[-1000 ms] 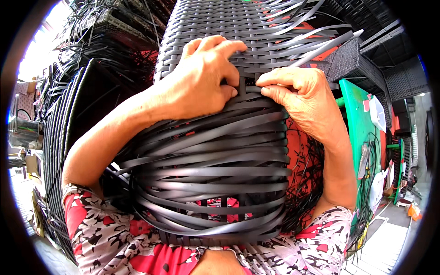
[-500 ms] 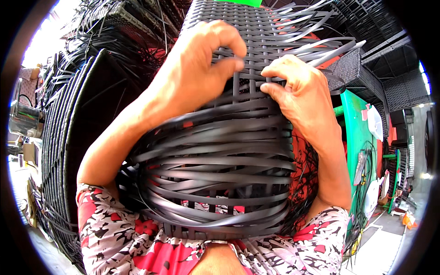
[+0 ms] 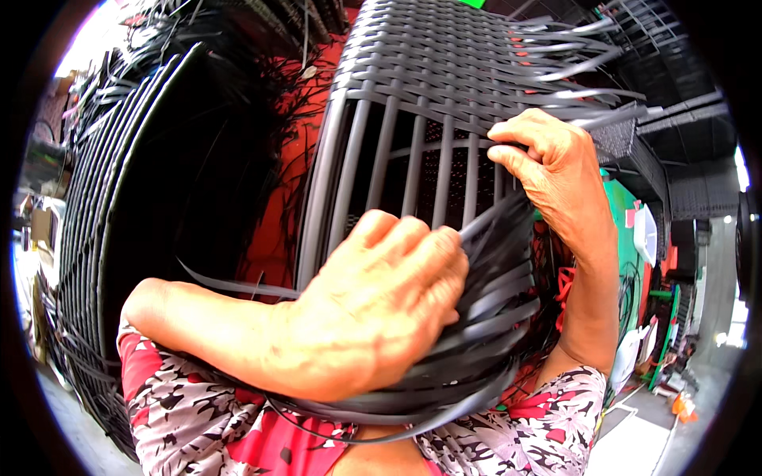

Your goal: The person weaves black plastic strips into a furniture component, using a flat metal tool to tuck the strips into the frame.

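Observation:
A half-woven dark grey wicker panel (image 3: pixel 444 71) on a frame fills the upper middle, with bare upright strands (image 3: pixel 413 159) below the woven part. My left hand (image 3: pixel 373 317) is closed around a thick bundle of loose black flat strips (image 3: pixel 484 317), pulled down low in front of my chest. My right hand (image 3: pixel 556 166) pinches one strip at the lower right edge of the weave. Loose strip ends (image 3: pixel 579 67) stick out to the right of the panel.
A stack of dark woven furniture frames (image 3: pixel 119 238) stands at the left, with a red surface (image 3: pixel 278 206) behind. Green and red objects (image 3: pixel 643 262) and a pale floor (image 3: pixel 643 436) lie at the right. My sleeves are red, white and black patterned.
My left hand has come off the weave and swept the strip bundle down and away, exposing the bare upright strands. My right hand stays at the weave's edge.

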{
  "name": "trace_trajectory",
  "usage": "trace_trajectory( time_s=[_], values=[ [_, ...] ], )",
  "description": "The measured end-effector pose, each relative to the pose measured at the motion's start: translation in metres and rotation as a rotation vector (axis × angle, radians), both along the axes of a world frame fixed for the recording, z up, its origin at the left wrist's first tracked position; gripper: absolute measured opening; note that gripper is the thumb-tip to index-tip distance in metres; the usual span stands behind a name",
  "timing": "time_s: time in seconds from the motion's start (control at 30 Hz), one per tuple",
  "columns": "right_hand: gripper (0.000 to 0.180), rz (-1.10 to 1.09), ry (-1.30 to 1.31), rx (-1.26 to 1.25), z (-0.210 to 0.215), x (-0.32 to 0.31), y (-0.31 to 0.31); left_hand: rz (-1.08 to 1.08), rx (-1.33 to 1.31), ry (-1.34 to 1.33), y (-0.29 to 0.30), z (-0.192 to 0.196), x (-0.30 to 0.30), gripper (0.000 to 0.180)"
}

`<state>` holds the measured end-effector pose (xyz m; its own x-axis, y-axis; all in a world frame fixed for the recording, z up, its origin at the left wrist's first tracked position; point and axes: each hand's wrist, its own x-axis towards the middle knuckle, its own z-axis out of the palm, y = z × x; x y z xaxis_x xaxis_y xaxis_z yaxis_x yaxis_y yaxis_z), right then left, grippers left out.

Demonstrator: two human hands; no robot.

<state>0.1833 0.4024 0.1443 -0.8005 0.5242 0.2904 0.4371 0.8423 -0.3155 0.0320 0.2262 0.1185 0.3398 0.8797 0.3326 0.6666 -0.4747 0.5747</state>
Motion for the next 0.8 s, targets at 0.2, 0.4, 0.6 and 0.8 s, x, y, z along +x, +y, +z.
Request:
trace_trajectory(
  time_s=[0.2, 0.4, 0.6, 0.8],
  values=[
    [0.019, 0.023, -0.127, 0.071, -0.011, -0.01, 0.0, 0.108, 0.381, 0.007, 0.0, -0.027, 0.015, 0.035],
    [0.014, 0.038, -0.084, 0.134, -0.022, -0.022, 0.004, 0.103, 0.477, 0.043, 0.015, -0.047, 0.01, 0.031],
    [0.012, -0.001, -0.269, 0.315, -0.026, -0.023, 0.005, -0.001, 0.266, 0.085, 0.016, -0.037, 0.009, 0.044],
    [0.015, -0.04, -0.532, 0.401, -0.026, -0.033, -0.001, 0.123, 0.439, 0.071, 0.024, -0.056, 0.018, 0.035]
  ],
)
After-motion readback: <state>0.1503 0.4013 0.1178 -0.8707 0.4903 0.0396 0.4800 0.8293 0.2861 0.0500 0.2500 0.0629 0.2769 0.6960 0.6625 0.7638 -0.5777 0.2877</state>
